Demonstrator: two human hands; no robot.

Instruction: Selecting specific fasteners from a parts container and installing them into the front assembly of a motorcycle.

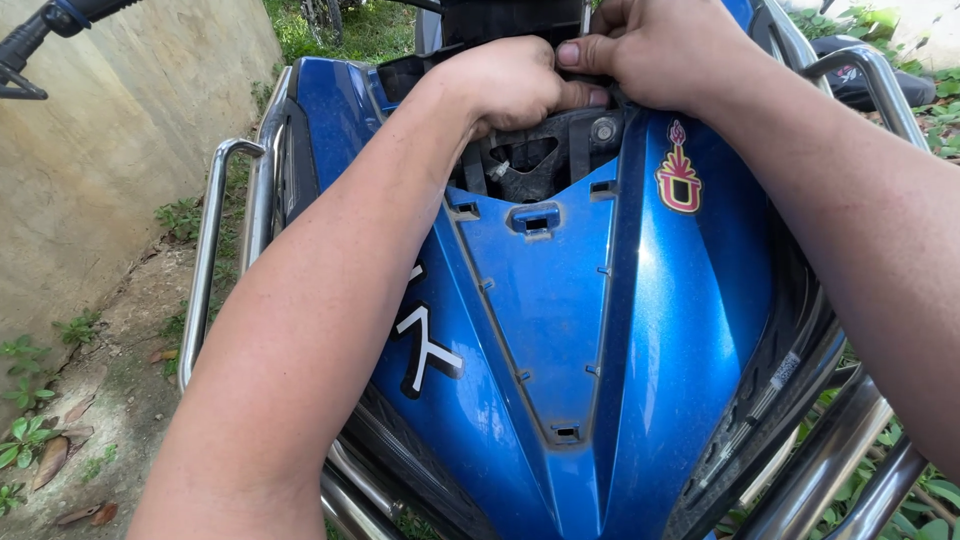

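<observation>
At the left of the frame a chrome guard rail point(208, 250) ran beside the blue scooter panel point(660, 330). In the upper middle, my left hand point(510, 85) was closed in a fist over the black plastic bracket point(545, 150) in the open gap of the panel. My right hand point(655, 50), just beside it and touching it, pinched the same bracket's top edge with thumb and fingers.
</observation>
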